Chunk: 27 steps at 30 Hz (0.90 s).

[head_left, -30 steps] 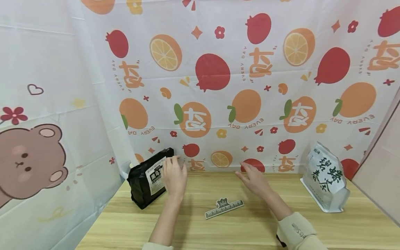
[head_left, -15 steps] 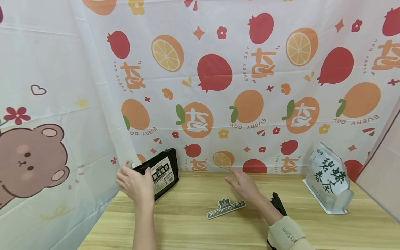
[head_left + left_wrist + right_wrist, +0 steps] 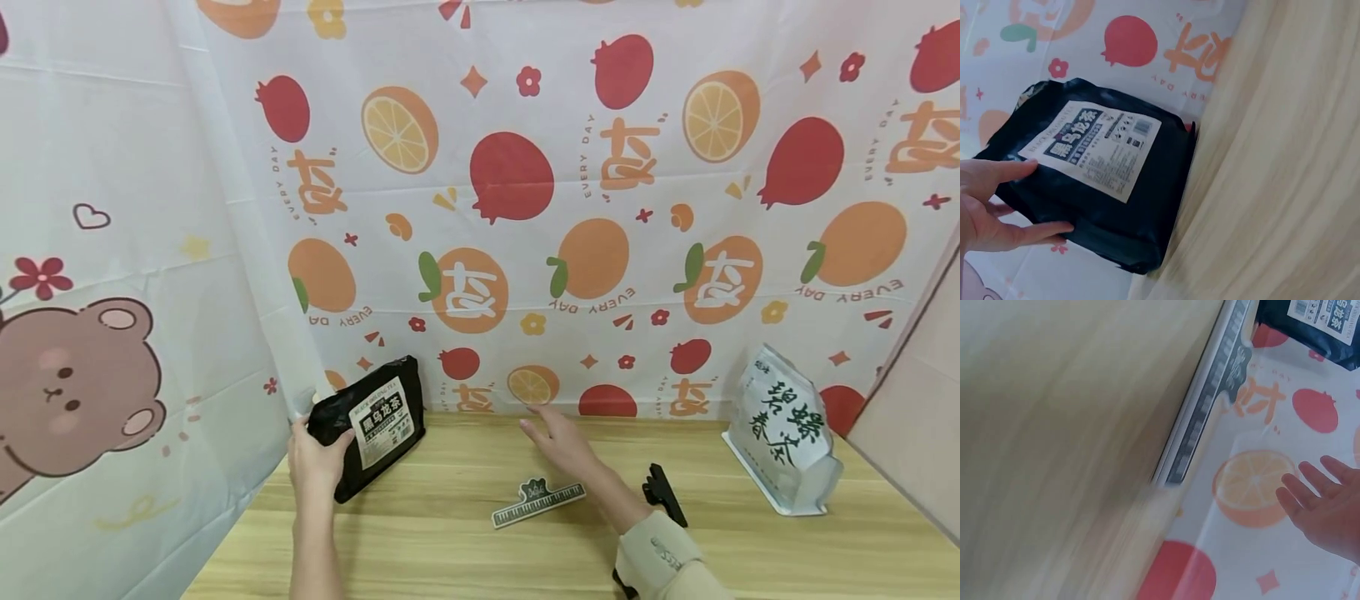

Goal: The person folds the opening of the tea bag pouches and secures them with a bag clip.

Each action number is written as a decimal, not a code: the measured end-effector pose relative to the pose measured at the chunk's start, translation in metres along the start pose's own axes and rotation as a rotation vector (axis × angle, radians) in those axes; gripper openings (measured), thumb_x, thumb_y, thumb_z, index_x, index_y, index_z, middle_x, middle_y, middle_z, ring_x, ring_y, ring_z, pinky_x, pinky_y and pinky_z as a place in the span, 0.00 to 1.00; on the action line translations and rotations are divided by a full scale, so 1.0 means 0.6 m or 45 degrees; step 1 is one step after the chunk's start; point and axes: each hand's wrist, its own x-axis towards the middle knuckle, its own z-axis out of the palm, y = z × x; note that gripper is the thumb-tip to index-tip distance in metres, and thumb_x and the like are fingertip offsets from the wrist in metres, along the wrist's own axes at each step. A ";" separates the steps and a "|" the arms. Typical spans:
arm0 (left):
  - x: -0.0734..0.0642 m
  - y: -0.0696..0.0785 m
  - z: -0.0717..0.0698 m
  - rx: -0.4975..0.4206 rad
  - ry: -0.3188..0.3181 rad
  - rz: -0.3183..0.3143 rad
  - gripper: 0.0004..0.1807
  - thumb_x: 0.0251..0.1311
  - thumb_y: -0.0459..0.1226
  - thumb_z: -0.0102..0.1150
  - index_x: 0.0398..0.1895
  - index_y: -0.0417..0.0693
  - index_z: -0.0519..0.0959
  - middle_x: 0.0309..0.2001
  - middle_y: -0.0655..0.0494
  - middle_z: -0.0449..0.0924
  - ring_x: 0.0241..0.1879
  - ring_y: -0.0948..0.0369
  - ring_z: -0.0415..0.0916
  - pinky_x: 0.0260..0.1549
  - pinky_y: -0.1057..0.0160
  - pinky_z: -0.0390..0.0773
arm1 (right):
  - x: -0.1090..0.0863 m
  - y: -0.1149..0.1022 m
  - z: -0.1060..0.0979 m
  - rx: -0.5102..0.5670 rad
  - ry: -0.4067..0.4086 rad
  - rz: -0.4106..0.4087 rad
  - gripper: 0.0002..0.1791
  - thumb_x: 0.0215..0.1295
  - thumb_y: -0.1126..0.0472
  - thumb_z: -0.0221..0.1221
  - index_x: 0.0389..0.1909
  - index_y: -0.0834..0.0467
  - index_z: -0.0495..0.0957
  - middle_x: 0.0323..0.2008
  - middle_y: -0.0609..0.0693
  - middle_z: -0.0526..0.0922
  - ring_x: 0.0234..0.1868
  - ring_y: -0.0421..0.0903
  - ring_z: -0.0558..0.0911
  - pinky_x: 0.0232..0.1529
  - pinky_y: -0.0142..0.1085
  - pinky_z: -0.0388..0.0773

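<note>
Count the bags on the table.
2: the black bag, touched by the left hand, and the white bag, toward the right in the head view.

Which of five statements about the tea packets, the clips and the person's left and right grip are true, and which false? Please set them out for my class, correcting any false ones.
1. The left grip touches the black oolong tea packet. True.
2. The piano-keyboard clip lies on the table. True.
3. The right grip holds the piano-keyboard clip. False: the right grip holds nothing.
4. The white Biluochun tea packet stands at the person's right. True.
5. The black clip is clamped onto the white Biluochun tea packet. False: it lies on the table, apart from that packet.
</note>
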 end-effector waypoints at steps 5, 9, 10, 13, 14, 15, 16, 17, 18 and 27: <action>0.011 -0.014 -0.012 0.041 -0.092 0.066 0.39 0.55 0.31 0.57 0.65 0.30 0.49 0.61 0.24 0.51 0.59 0.32 0.48 0.54 0.38 0.52 | 0.018 -0.014 0.024 0.106 -0.052 0.004 0.29 0.69 0.45 0.46 0.61 0.61 0.67 0.58 0.60 0.69 0.56 0.58 0.70 0.53 0.52 0.65; 0.017 -0.018 -0.028 0.040 -0.242 0.068 0.40 0.56 0.30 0.54 0.67 0.30 0.44 0.63 0.24 0.46 0.61 0.33 0.44 0.55 0.38 0.51 | 0.026 -0.019 0.042 0.159 -0.068 0.010 0.28 0.70 0.46 0.45 0.60 0.62 0.67 0.57 0.61 0.70 0.52 0.58 0.73 0.49 0.51 0.69; 0.017 -0.018 -0.031 0.039 -0.280 0.065 0.40 0.56 0.30 0.53 0.67 0.31 0.42 0.64 0.24 0.44 0.62 0.33 0.43 0.55 0.38 0.51 | 0.027 -0.019 0.046 0.169 -0.071 0.011 0.28 0.70 0.46 0.45 0.59 0.62 0.67 0.57 0.61 0.70 0.51 0.58 0.74 0.49 0.51 0.70; 0.016 -0.017 -0.038 0.031 -0.364 0.061 0.40 0.56 0.30 0.51 0.67 0.31 0.39 0.64 0.24 0.42 0.62 0.32 0.43 0.55 0.39 0.52 | 0.028 -0.023 0.056 0.188 -0.085 0.008 0.27 0.70 0.48 0.45 0.59 0.64 0.68 0.56 0.62 0.71 0.50 0.58 0.74 0.48 0.50 0.71; 0.015 -0.017 -0.040 0.029 -0.383 0.060 0.40 0.57 0.30 0.50 0.67 0.31 0.39 0.64 0.24 0.42 0.61 0.32 0.44 0.55 0.39 0.53 | 0.028 -0.024 0.058 0.192 -0.092 0.009 0.27 0.70 0.48 0.45 0.59 0.64 0.68 0.56 0.62 0.71 0.50 0.58 0.75 0.47 0.49 0.71; 0.014 -0.016 -0.040 0.027 -0.398 0.061 0.40 0.57 0.30 0.50 0.66 0.31 0.38 0.64 0.24 0.41 0.61 0.32 0.44 0.55 0.39 0.53 | 0.028 -0.026 0.060 0.199 -0.099 0.009 0.26 0.71 0.49 0.45 0.59 0.65 0.68 0.55 0.62 0.71 0.50 0.58 0.75 0.47 0.50 0.71; 0.013 -0.015 -0.041 0.030 -0.411 0.067 0.40 0.58 0.30 0.50 0.66 0.31 0.38 0.64 0.24 0.41 0.61 0.32 0.44 0.54 0.39 0.54 | 0.028 -0.027 0.062 0.203 -0.101 0.003 0.26 0.71 0.49 0.45 0.58 0.65 0.68 0.55 0.62 0.71 0.50 0.58 0.75 0.47 0.50 0.71; 0.012 -0.015 -0.042 0.033 -0.422 0.072 0.40 0.58 0.30 0.50 0.66 0.30 0.38 0.64 0.24 0.42 0.61 0.32 0.44 0.54 0.39 0.54 | 0.028 -0.029 0.063 0.209 -0.100 -0.004 0.26 0.71 0.50 0.45 0.58 0.66 0.68 0.55 0.63 0.71 0.50 0.58 0.75 0.47 0.50 0.71; 0.012 -0.015 -0.042 0.039 -0.432 0.079 0.40 0.59 0.30 0.50 0.66 0.30 0.38 0.64 0.24 0.42 0.61 0.32 0.45 0.54 0.39 0.54 | 0.029 -0.031 0.065 0.213 -0.097 -0.010 0.25 0.71 0.50 0.45 0.58 0.66 0.68 0.55 0.63 0.71 0.49 0.59 0.75 0.47 0.50 0.72; 0.017 -0.022 -0.051 -0.050 -0.563 0.081 0.39 0.61 0.27 0.46 0.67 0.31 0.34 0.63 0.22 0.39 0.43 0.39 0.72 0.37 0.54 0.76 | 0.042 -0.045 0.086 0.381 -0.080 0.014 0.27 0.71 0.47 0.44 0.56 0.65 0.70 0.54 0.62 0.72 0.52 0.60 0.73 0.50 0.50 0.69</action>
